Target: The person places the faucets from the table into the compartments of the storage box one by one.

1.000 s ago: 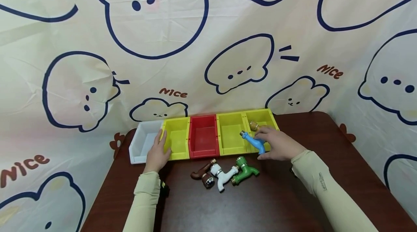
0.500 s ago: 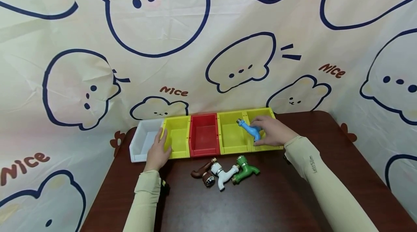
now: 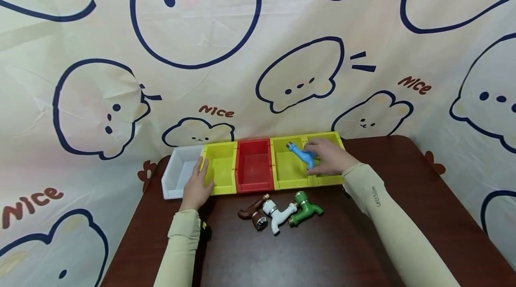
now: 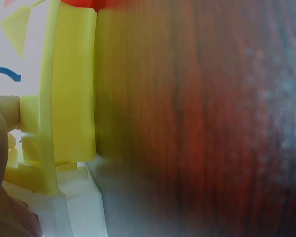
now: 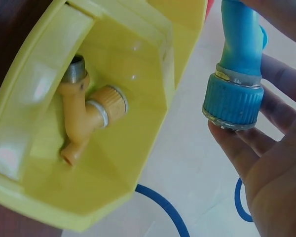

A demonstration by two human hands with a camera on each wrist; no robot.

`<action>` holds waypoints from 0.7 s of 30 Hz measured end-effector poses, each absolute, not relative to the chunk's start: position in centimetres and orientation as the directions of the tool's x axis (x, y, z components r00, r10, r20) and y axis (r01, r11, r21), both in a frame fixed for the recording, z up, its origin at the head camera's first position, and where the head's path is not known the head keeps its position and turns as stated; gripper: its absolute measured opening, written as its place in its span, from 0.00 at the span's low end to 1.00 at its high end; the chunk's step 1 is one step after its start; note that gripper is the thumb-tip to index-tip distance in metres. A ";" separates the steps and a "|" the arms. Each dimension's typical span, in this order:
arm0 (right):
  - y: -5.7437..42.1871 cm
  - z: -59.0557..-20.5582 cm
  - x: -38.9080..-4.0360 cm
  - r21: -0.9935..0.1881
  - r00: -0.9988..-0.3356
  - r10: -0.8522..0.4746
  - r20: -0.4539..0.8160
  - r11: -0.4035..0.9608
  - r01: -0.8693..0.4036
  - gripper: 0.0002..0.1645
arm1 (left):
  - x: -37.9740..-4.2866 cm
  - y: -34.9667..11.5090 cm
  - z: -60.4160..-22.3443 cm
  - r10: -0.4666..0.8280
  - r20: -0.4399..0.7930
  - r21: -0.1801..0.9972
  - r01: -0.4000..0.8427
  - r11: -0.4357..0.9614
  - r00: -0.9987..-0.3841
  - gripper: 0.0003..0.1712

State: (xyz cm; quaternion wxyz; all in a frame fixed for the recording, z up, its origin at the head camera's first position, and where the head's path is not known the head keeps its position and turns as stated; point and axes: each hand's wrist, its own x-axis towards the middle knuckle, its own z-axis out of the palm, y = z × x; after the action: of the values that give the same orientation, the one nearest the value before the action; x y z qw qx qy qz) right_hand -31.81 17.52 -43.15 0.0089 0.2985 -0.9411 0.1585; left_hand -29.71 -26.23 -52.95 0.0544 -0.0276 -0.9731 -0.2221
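My right hand point(image 3: 328, 157) grips a blue faucet point(image 3: 300, 155) above the two yellow bins at the row's right end. The right wrist view shows fingers around its ribbed blue knob point(image 5: 233, 101). Inside the rightmost yellow bin lies an orange faucet point(image 5: 79, 118) with a metal threaded end. My left hand point(image 3: 196, 188) rests over the divider between the white bin point(image 3: 166, 188) and the left yellow bin point(image 3: 221, 191), touching the yellow edge. On the table before the bins lie a brown faucet point(image 3: 253, 210), a white faucet point(image 3: 279, 216) and a green faucet point(image 3: 306, 212).
A red bin point(image 3: 255, 187) stands mid-row among the joined bins. The dark wooden table point(image 3: 306, 260) extends in front. Behind it hangs a pale curtain point(image 3: 225, 85) printed with cartoon bears.
My right hand has carried the blue faucet leftward and slightly upward, from the rightmost bin toward the neighbouring yellow one. The left hand and the faucets on the table stay in place.
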 end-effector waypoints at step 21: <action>13.9 -44.0 -33.7 -0.274 -0.864 -0.503 0.035 0.826 -0.492 0.39 | -29.7 -26.2 -53.1 0.017 0.129 0.440 0.072 0.895 -0.991 0.44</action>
State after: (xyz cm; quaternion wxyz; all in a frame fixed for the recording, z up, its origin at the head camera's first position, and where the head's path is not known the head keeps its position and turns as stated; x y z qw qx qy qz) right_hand -33.74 13.87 -43.99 -0.0196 0.2603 -0.9554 0.1383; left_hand -29.75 -26.17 -53.06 0.0612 -0.0229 -0.9715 -0.2277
